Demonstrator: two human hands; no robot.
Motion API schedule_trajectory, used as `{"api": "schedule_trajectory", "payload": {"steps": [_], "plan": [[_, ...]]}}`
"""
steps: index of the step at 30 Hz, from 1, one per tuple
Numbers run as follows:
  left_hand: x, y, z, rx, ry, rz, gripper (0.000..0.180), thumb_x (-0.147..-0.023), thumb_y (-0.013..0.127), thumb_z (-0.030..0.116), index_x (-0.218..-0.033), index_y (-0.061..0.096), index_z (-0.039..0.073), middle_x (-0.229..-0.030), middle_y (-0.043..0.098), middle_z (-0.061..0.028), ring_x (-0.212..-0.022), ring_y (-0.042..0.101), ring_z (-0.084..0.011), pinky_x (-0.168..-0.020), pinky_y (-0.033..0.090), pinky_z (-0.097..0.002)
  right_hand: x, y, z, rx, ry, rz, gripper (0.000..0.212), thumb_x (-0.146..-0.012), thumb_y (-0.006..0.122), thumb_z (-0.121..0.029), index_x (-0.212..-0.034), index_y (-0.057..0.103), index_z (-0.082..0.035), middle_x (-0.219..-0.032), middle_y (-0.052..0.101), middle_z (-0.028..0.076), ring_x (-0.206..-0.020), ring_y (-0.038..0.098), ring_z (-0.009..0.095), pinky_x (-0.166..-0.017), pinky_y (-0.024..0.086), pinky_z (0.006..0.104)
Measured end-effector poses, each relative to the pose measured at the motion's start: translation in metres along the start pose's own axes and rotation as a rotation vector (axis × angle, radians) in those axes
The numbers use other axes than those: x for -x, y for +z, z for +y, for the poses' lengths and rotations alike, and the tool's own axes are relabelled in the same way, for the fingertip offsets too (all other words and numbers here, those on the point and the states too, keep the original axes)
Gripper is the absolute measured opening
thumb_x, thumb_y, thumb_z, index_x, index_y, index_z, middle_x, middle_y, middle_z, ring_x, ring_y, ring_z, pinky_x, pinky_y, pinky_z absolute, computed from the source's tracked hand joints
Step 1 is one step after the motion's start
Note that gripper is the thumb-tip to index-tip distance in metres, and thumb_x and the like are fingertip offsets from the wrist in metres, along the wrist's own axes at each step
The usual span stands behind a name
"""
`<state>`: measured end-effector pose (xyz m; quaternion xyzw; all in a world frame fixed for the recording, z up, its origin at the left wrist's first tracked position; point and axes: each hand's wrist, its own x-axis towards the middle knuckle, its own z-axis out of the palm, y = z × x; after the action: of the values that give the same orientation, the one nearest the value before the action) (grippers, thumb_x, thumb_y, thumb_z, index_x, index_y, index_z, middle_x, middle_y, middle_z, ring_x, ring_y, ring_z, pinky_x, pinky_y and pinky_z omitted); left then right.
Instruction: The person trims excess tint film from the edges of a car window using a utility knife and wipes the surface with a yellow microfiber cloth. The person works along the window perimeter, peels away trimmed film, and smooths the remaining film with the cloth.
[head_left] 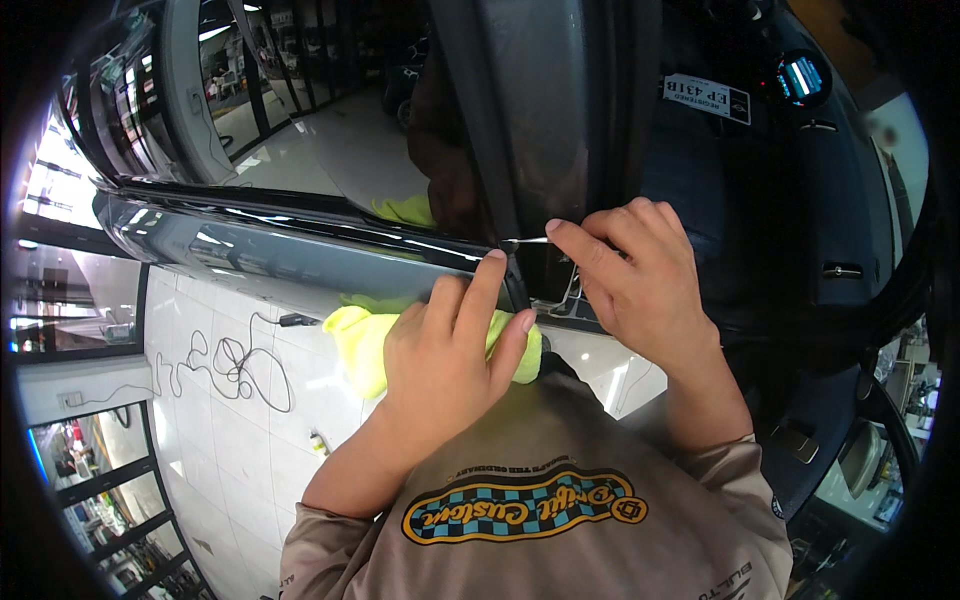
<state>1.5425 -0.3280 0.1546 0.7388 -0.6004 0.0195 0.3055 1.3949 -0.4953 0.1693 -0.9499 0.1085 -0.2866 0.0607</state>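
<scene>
My right hand (640, 280) pinches a thin, light-coloured pointed tool (528, 240) between thumb and finger. The tool's tip meets the dark trim (500, 243) at the corner of a car door's window frame. Beside that tip, the index finger of my left hand (440, 340) reaches up to the door's edge. A bright yellow-green cloth (360, 345) bunches under my left hand, whose other fingers curl over it; the palm side is hidden. The grey car door (330, 250) stretches away to the left with its dark glass (330, 150) above.
Inside the car at right are a dark dashboard with a small lit round display (802, 78) and a white label (706, 98). A black cable (240, 370) lies tangled on the white tiled floor (230, 460), near a small bottle (318, 443). Shelves (120, 490) stand at far left.
</scene>
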Motion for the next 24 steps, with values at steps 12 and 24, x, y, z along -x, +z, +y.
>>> {"api": "schedule_trajectory", "payload": {"steps": [12,24], "plan": [[-0.013,-0.003,0.004,-0.124,0.022,-0.020,0.044,-0.087,0.076,0.021,-0.123,0.059,0.002,-0.086,0.059,-0.0109,-0.062,0.061,-0.0294,-0.055,0.049,-0.0379,0.020,0.021,-0.003,-0.342,0.205,0.108,0.035,-0.080,0.067,0.005,-0.113,0.071,-0.003,-0.091,0.066,0.010,-0.079,0.060,0.026,-0.072,0.047,0.0376],[0.001,-0.003,-0.010,0.047,0.103,0.018,0.041,-0.086,0.075,0.021,-0.121,0.062,0.003,-0.086,0.059,-0.0083,-0.059,0.058,-0.0241,-0.054,0.048,-0.0340,0.022,0.034,-0.034,-0.716,0.412,0.312,0.027,-0.094,0.059,0.006,-0.119,0.065,0.003,-0.099,0.064,0.014,-0.079,0.062,0.019,-0.071,0.051,0.0291]]}}
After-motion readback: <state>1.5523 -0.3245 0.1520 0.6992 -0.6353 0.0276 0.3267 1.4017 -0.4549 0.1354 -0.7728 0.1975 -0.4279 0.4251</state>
